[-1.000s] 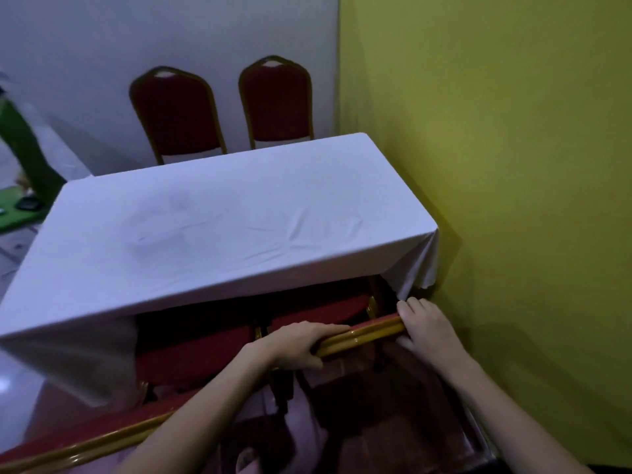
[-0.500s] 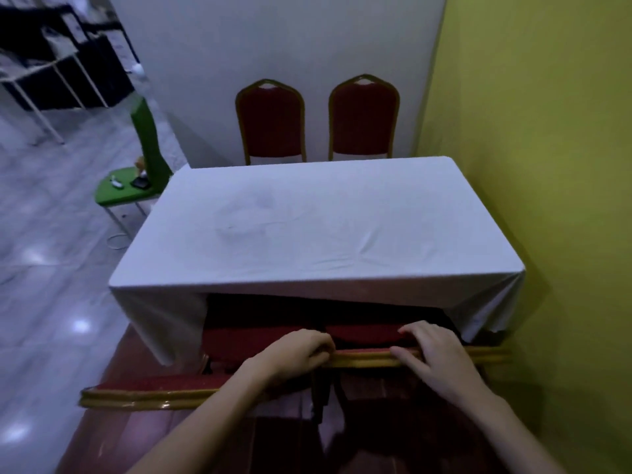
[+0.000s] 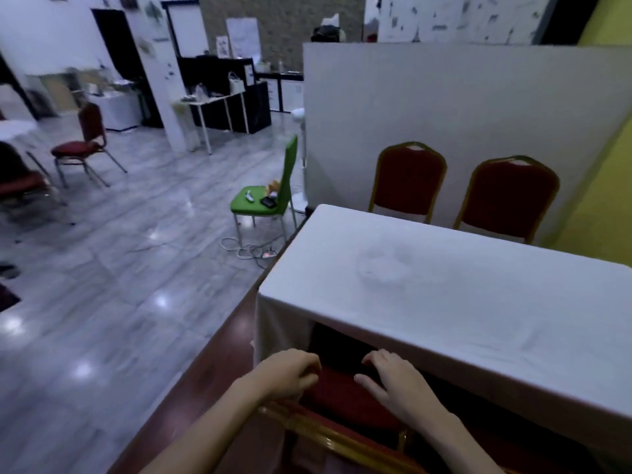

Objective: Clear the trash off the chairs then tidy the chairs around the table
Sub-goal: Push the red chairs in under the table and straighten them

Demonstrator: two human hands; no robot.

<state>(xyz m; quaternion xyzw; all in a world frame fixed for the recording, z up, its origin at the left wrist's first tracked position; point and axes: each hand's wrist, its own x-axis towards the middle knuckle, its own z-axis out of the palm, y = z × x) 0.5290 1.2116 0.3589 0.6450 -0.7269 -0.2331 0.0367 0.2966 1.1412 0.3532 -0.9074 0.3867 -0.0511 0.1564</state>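
No writing could be read. Both hands, left hand (image 3: 290, 372) and right hand (image 3: 398, 383), lay with loose, spread fingers on the red chair (image 3: 345, 398) with a gold frame, holding nothing.

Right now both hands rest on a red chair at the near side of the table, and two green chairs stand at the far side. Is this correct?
One detail is wrong. The head view shows the two far chairs are red; the only green chair stands off to the left. Both the left hand and right hand do rest on the near chair at the table.
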